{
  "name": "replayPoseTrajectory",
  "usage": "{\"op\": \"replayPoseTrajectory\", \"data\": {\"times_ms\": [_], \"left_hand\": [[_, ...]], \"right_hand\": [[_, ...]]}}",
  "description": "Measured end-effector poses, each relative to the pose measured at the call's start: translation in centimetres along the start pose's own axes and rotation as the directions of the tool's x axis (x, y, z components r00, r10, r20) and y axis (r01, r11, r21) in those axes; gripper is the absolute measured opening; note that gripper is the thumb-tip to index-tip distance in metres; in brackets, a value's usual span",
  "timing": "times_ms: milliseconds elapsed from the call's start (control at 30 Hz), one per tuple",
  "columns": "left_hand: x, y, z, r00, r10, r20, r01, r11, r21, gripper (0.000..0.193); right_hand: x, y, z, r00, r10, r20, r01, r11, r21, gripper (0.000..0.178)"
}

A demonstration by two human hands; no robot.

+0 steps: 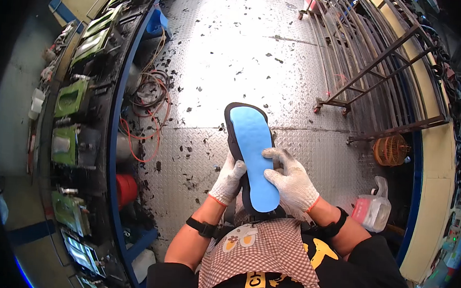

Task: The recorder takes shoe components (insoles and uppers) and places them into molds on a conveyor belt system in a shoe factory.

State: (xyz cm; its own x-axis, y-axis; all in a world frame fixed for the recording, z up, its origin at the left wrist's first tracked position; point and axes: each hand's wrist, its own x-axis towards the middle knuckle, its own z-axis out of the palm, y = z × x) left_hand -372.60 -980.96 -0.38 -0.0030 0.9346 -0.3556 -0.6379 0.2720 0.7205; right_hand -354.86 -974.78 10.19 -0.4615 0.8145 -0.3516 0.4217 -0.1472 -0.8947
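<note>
Looking down from the head view, and here's the blue insole (256, 156), up in front of the checked apron (267, 241), lying lengthwise over a black sole (232, 140)! The dark rim peeks out at the wide end and down the left side, so the two layers look broadly lined up.

Over to the left hand (228, 181): gloved fingers bent around the sole's left edge, thumb at the side, a proper hold, though the tips underneath are hidden. On the other flank, the right hand (294, 182) has thumb and forefinger parted, both tips touching the blue face, nothing pinched between them.

So where do we stand? Laying blue over black looks done; smoothing or pressing it seems the step in hand. Whether the layers are fixed together, I can't tell, and any checking of the edges would appear to be left.

Off to the left, green moulds (64, 144) line the surface (121, 96), well apart from both hands.
</note>
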Motion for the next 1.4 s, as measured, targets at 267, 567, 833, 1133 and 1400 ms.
{"op": "replayPoseTrajectory", "data": {"times_ms": [267, 567, 833, 1133, 1400], "left_hand": [[10.3, 2.8, 4.4, 0.997, -0.077, 0.021, 0.076, 0.996, 0.039, 0.094], [19.5, 6.0, 8.3, 0.988, -0.127, 0.087, 0.126, 0.992, 0.008, 0.086], [28.2, 10.0, 7.0, 0.950, -0.074, 0.303, 0.059, 0.996, 0.060, 0.083], [36.6, 22.3, 6.8, 0.835, -0.201, 0.513, 0.091, 0.968, 0.232, 0.108], [43.5, 27.5, 3.8, 0.836, -0.241, 0.493, 0.141, 0.963, 0.232, 0.106]], "right_hand": [[7.8, -2.0, -8.2, 0.998, -0.056, -0.007, 0.055, 0.997, -0.056, 0.039], [13.9, -4.4, -14.7, 0.955, -0.295, -0.012, 0.254, 0.842, -0.476, 0.044], [19.6, -11.6, -19.2, 0.953, -0.263, 0.148, 0.278, 0.576, -0.768, 0.052], [34.9, -18.3, -20.2, 0.862, -0.385, -0.330, 0.315, 0.917, -0.245, 0.070], [44.7, -22.5, -19.6, 0.957, -0.184, -0.224, 0.191, 0.982, 0.008, 0.061]]}}
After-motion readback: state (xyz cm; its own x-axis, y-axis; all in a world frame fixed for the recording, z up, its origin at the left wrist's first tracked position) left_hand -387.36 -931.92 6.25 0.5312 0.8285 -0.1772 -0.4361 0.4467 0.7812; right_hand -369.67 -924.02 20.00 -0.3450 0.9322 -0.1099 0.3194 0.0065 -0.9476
